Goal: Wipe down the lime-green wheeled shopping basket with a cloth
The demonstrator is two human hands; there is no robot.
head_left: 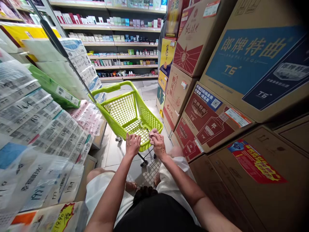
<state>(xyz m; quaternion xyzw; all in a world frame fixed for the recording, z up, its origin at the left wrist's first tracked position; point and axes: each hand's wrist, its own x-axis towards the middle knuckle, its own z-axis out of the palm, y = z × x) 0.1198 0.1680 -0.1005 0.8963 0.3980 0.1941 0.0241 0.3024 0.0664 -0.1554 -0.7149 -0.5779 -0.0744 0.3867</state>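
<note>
A lime-green plastic shopping cart (120,106) with a lattice basket stands on the floor just in front of me. My left hand (132,144) has its fingers curled over the near rim of the basket. Close to the right end of that rim, my right hand (158,145) pinches a crumpled pinkish cloth (153,132) against the cart. Inside the basket, the lattice floor shows between its walls. A long thin pole (78,73) with a dark grip leans on the cart's handle end at the left.
Wrapped paper packs (55,129) are piled along my left side. Stacked cardboard cartons (241,64) wall in the right side. Shelves of small boxed goods (135,24) stand across the far end. Part of a person (162,37) shows beside the far cartons. Tiled floor (147,91) lies between.
</note>
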